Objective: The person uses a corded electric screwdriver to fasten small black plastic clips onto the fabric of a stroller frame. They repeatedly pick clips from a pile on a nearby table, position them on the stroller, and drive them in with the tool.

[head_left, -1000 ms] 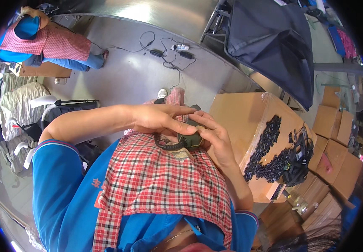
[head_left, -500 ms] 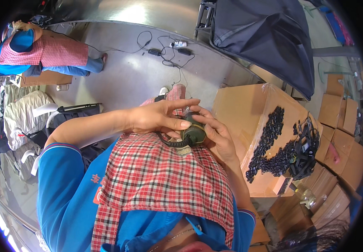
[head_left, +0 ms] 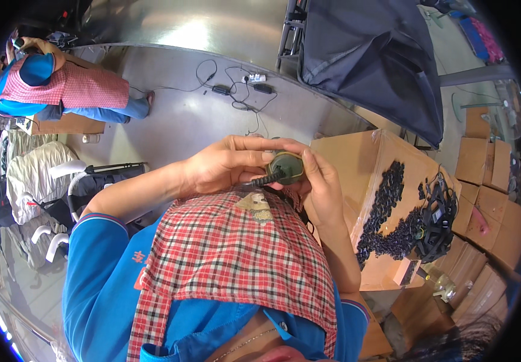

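Colours around the brown cardboard box (head_left: 357, 163)
On the box lie black small parts (head_left: 387, 211); left of it are an olive-green round part (head_left: 287, 168) and a red-white checked apron (head_left: 236, 259) over a blue shirt (head_left: 94, 277).

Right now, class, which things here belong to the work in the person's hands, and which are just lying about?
In use: left hand, right hand, dark green part, small black pieces on cardboard box.
Lying about: floor cables, dark cover, stacked cartons.

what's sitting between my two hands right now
In the head view, a small olive-green rounded part with a black cable end sits between the left hand and right hand, gripped by both.
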`<control>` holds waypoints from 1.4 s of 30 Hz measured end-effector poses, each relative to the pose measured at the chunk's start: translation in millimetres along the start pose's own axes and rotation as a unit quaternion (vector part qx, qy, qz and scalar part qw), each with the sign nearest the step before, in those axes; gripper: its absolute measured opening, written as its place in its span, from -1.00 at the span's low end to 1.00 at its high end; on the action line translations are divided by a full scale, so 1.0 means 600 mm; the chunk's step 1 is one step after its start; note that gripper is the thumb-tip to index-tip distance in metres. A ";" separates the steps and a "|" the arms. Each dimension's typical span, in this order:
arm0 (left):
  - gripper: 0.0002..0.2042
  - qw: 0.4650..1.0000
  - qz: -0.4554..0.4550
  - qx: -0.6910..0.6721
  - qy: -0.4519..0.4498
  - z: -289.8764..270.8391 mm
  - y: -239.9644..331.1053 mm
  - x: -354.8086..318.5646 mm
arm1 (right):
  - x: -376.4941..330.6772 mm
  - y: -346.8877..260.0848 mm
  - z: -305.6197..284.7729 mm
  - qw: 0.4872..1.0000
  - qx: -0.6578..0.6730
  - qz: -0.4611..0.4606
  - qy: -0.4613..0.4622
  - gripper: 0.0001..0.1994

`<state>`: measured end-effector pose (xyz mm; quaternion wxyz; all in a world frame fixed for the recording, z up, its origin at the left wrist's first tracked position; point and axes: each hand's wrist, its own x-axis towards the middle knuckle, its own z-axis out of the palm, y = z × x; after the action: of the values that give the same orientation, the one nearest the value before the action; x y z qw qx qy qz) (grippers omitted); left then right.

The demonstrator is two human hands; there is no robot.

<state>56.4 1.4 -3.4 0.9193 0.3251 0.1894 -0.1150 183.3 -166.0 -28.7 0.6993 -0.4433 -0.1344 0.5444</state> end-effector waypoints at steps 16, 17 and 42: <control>-0.36 0.997 0.070 -0.038 0.011 -0.029 0.024 -0.022 | 0.074 -0.018 0.029 0.994 -0.091 -0.003 -0.062 -0.62; -0.35 0.995 0.077 -0.055 0.030 -0.034 0.020 -0.026 | 0.077 -0.015 0.032 0.993 -0.091 -0.004 -0.070 -0.62; -0.39 0.955 0.199 -0.152 0.157 -0.049 -0.035 -0.083 | 0.117 0.010 0.077 0.935 -0.311 -0.076 -0.155 -0.62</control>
<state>-3.5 8.8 -15.2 0.9209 0.2263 0.2783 0.1528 174.5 -81.9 -27.4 0.5360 -0.5370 -0.4372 0.4830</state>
